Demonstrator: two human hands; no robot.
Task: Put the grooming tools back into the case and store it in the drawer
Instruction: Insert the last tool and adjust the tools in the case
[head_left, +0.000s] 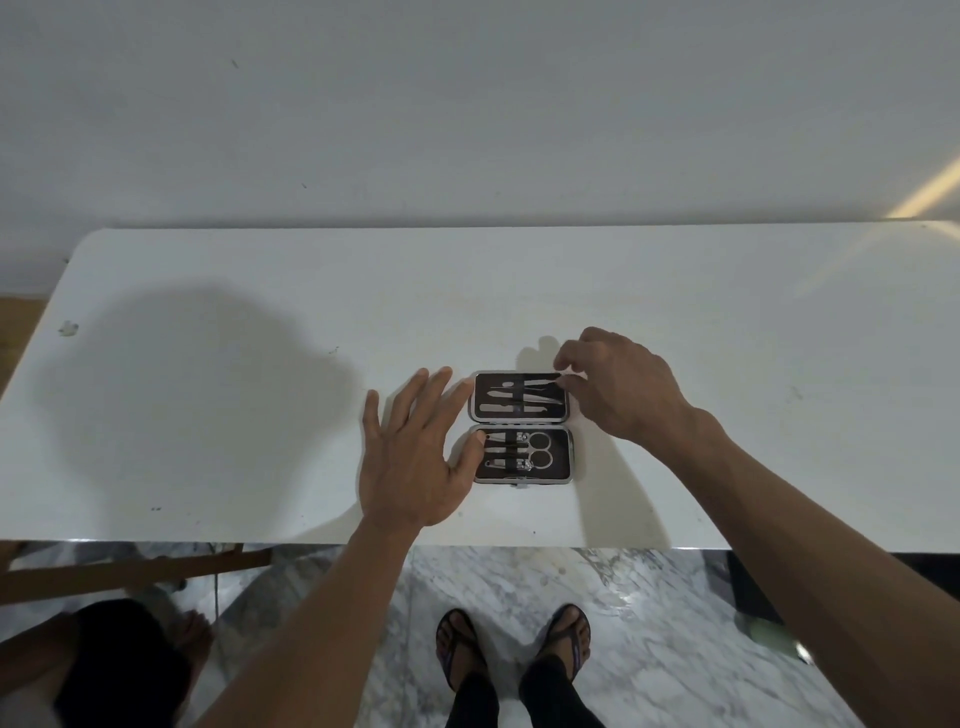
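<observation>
The small dark hinged case with a metal rim (521, 427) lies open flat on the white table (208, 389), and its steel grooming tools (519, 402) look seated in both halves. My left hand (410, 457), fingers spread and holding nothing, rests against the case's left edge. My right hand (618, 387) pinches at its far right corner, so closing and the unseen drawer remain, I judge.
</observation>
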